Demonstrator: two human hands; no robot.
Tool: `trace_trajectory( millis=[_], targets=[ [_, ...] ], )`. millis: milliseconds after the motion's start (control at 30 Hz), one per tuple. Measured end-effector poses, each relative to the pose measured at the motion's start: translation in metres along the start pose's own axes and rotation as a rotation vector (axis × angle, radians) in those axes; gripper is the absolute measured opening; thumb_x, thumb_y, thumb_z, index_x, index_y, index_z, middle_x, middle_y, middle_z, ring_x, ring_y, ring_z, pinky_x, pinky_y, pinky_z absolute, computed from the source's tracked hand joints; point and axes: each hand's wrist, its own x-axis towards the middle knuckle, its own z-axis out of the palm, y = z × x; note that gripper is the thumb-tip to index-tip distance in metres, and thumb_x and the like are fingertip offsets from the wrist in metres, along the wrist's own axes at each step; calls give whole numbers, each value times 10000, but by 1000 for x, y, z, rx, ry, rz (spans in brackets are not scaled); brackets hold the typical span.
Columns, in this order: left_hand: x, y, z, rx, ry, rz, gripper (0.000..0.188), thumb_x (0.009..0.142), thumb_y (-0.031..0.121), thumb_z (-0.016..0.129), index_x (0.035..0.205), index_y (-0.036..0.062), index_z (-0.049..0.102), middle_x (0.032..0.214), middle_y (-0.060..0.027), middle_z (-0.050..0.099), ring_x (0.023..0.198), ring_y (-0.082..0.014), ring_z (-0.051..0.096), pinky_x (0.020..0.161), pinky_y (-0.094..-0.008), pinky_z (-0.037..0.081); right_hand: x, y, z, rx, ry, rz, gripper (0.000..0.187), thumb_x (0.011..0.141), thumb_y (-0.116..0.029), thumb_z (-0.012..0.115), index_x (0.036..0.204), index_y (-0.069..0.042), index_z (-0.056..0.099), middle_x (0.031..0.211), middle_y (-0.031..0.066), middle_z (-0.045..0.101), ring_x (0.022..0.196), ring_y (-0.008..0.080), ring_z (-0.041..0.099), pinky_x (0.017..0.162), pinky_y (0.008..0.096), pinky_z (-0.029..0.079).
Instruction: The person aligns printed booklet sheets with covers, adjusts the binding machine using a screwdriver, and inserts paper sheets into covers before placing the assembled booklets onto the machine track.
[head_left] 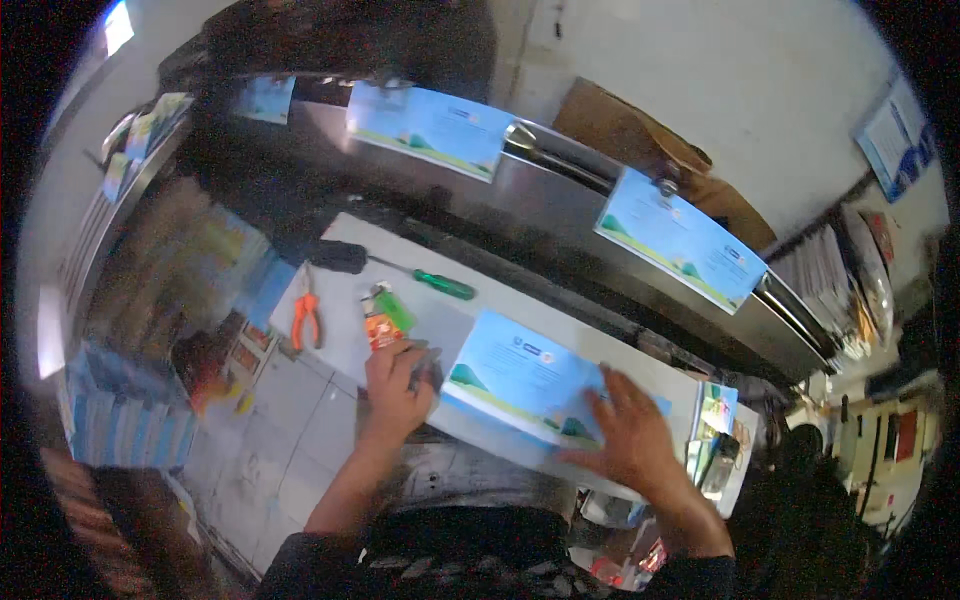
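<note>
A blue printed sheet [522, 385] with green hills along its lower edge lies on the white tabletop, apparently on top of other sheets. My right hand [635, 432] rests at its right end with fingers spread, holding nothing. To the left of the sheet is my left hand [398, 388], its fingers curled around a small dark patch that I cannot make out. Just beyond those fingers lie an orange packet [382, 330] and a bright green item [396, 306]. Farther left are orange-handled pliers [306, 318].
A green-handled screwdriver [445, 285] lies near a black object [338, 256]. Behind the table runs a metal machine bar with similar sheets [430, 125] hanging on it. Stacked blue-edged paper [130, 425] stands at left; a dark device [722, 455] sits at the table's right end.
</note>
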Motion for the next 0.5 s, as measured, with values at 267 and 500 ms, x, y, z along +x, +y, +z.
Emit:
trace_trajectory(
  millis=[267,500],
  targets=[
    [-6,-9,1,-14,46,35,305,731,116,665,1036,115,661,1114,-99,587,1049,-301,534,898,-424,407,3,-10,-27,253,-260,172,408,842,-313,659,1119,-22,586,991,202,649,944,399,623,814,449,509],
    [3,-3,-1,-57,91,69,291,715,103,670,1004,133,670,1062,-70,604,998,-271,557,874,-406,418,-18,156,-95,62,510,535,375,868,-26,482,1224,-20,599,1132,177,657,1049,356,627,921,415,474]
  ],
)
